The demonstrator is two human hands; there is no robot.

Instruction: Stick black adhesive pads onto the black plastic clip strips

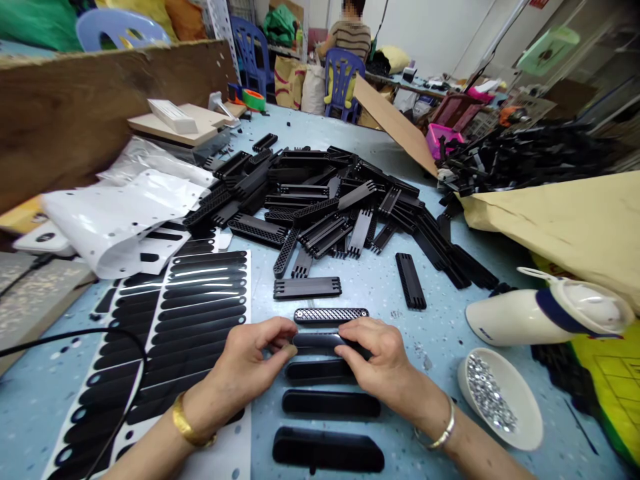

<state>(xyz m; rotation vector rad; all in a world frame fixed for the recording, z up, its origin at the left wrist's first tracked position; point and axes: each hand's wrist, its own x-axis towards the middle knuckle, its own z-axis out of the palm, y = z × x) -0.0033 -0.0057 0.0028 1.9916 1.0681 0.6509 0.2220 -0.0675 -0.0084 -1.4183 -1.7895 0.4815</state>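
Three smooth-faced bars [331, 404] nearest appear done; left hand [260, 350] and right hand [376, 353] pinch a fourth bar [317, 343]; lattice-faced bar [331, 316] and heap [314, 212] look undone

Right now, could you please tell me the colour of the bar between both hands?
The bar is black, as the head view shows.

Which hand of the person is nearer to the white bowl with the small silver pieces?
Right. The right hand is left of the bowl, at the closer end of the black bar; the left hand is at the farther end.
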